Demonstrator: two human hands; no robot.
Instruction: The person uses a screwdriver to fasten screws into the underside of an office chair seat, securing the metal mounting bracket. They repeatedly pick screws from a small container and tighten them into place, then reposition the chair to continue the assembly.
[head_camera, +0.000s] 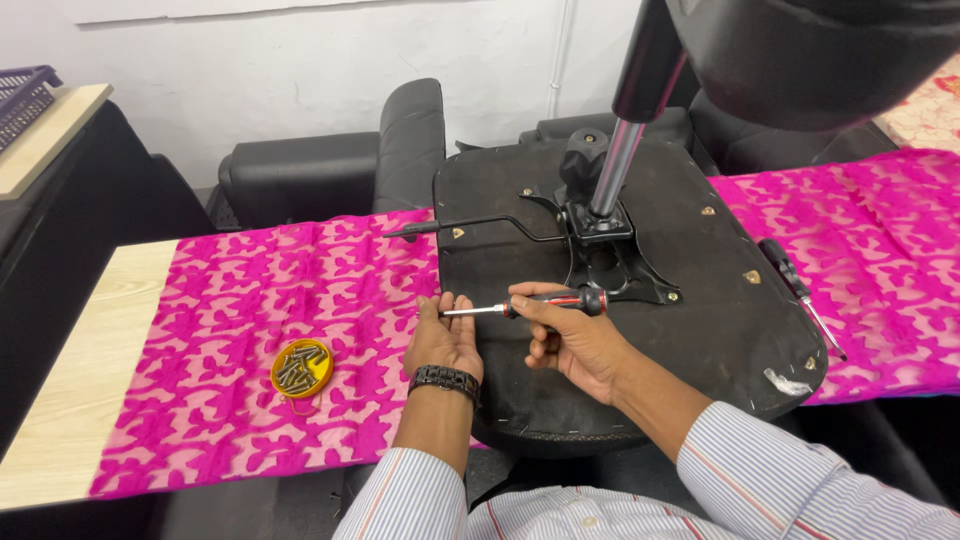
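right hand: closed around the black and red handle of a screwdriver, fingers wrapped over the top, thumb underneath; the tool lies level, handle to the right, metal shaft pointing left.
left hand: palm up, fingers loosely curled and apart, held just below the shaft; the fingertips meet the metal tip at its left end, pinching or steadying it, though how firmly cannot be told.
screwdriver position: it spans the gap between the two hands, above the near left edge of the seat base, handle inside the right fist and bare shaft running out of the fist to the left hand.
seat base: an upturned black chair seat lying on the table, wide and rounded, with small brass fittings near its edges.
metal plate: black bracket in the middle of the seat, just beyond the screwdriver handle.
chrome post: rises from the plate, tilted up to the right.
lever: thin black rod reaching left from the plate.
yellow lid: small round dish full of dark screws, on the cloth, left of the left hand and apart from it.
second screwdriver: lies on the far right edge of the seat, untouched.
pink cloth: patterned, spread over the wooden table.
watch: dark band on the left wrist.
sleeves: striped shirt cuffs, near edge.
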